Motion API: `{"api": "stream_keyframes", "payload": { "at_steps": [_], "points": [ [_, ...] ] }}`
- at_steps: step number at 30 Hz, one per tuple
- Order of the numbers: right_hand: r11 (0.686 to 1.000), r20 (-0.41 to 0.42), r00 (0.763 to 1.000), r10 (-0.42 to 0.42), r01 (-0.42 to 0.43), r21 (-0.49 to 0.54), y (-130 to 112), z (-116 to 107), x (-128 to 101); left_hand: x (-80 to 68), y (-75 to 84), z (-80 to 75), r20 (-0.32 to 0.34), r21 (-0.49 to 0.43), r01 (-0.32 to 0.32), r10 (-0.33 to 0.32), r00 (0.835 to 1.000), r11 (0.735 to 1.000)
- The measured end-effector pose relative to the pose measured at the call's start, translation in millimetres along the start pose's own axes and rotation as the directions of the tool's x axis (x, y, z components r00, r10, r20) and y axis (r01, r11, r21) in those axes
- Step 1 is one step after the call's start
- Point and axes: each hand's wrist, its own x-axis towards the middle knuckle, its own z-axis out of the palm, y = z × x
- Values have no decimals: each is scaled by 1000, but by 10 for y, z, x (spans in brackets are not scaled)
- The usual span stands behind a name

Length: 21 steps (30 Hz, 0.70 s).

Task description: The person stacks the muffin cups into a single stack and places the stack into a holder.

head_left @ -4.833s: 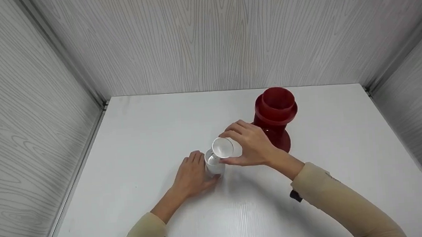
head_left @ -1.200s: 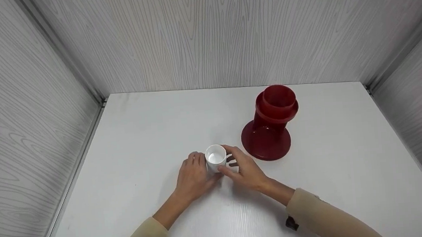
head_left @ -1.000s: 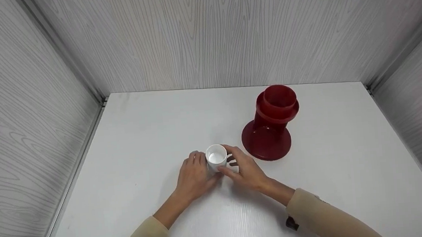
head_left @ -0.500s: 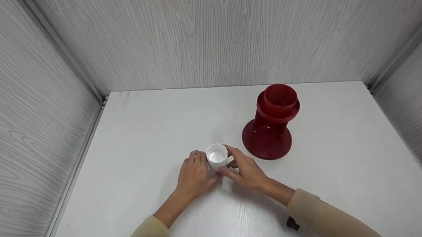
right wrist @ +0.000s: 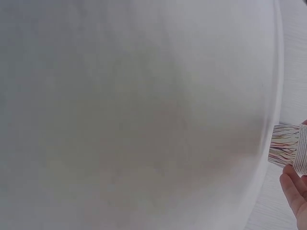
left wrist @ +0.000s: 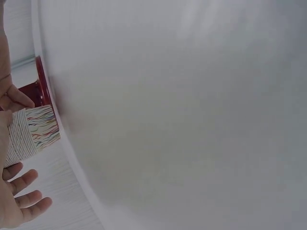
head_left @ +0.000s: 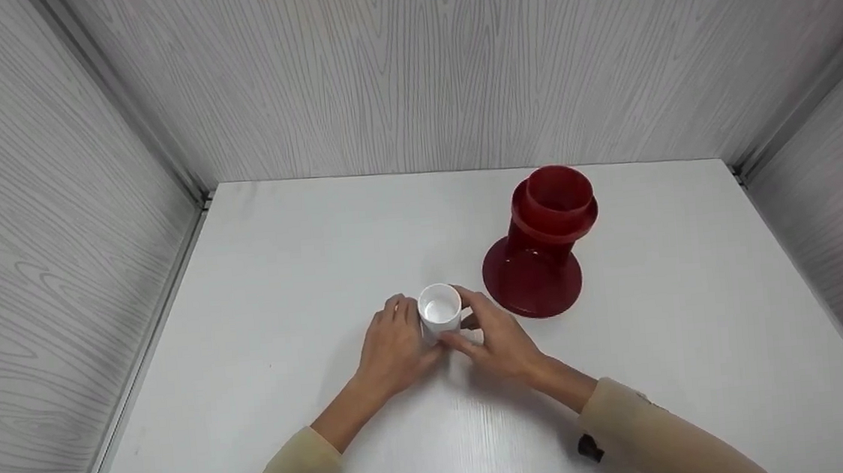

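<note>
A stack of nested white paper cups (head_left: 440,309) stands mouth up between the two hands in the head view. Coloured wavy streaks show on the lowest cup of the stack (left wrist: 42,127) in the left wrist view, with several stacked rims above. My left hand (head_left: 393,348) has its fingers along the stack's left side and its thumb across the front, low down. From the right, my right hand (head_left: 501,341) holds the stack between its thumb in front and forefinger behind. The right fingers (right wrist: 293,189) reach the stack in the right wrist view.
A red stand (head_left: 543,246) with a round base and an open tube on top is on the white table (head_left: 303,261), behind and right of the hands. Grey wood-grain panels (head_left: 408,72) close off the back and both sides.
Several seconds ago the right hand held a tilted cup above the cups at the left hand. Now they form one upright stack, held by both hands, which have shifted slightly right.
</note>
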Motion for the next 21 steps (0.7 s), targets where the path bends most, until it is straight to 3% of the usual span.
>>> {"api": "stream_keyframes", "payload": {
  "at_steps": [21],
  "points": [
    [977,-87,987,-134,117,-177,-248,-475,-94,258,259,-349,-104,57,-103,108,989,993]
  ]
}}
